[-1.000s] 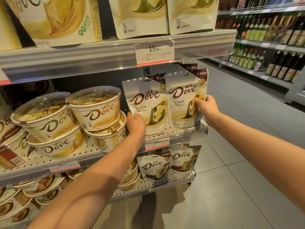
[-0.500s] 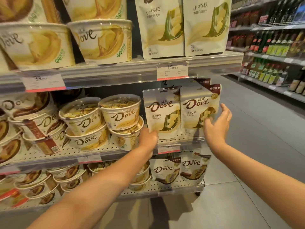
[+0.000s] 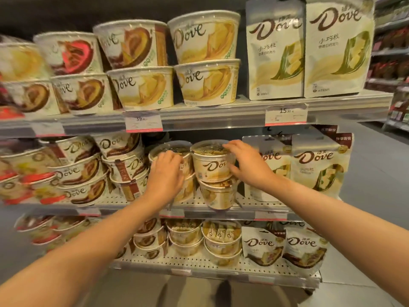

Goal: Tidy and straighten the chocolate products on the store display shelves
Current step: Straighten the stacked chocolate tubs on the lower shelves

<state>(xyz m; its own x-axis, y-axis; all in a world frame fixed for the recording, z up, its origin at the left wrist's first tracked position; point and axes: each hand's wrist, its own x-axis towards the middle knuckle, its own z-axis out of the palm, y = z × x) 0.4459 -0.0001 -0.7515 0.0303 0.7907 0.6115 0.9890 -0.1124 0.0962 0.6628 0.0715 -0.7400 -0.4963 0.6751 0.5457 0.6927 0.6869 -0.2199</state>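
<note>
While I am watching the head view, right hand [image 3: 247, 167] is curling around the cream round plastic Dove chocolate tub [image 3: 212, 163] stacked on the middle perforated metal shelf [image 3: 261, 203], left hand [image 3: 166, 173] is gripping the neighbouring tub stack [image 3: 186, 165], white Dove pouches [image 3: 321, 171] are standing just beside.

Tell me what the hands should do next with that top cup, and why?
Probably turn and nudge the top cup so it sits square. The right hand grips its side and lid, the left hand holds the neighbouring cup, and the lower cup beneath leans outward at the shelf edge.
</note>
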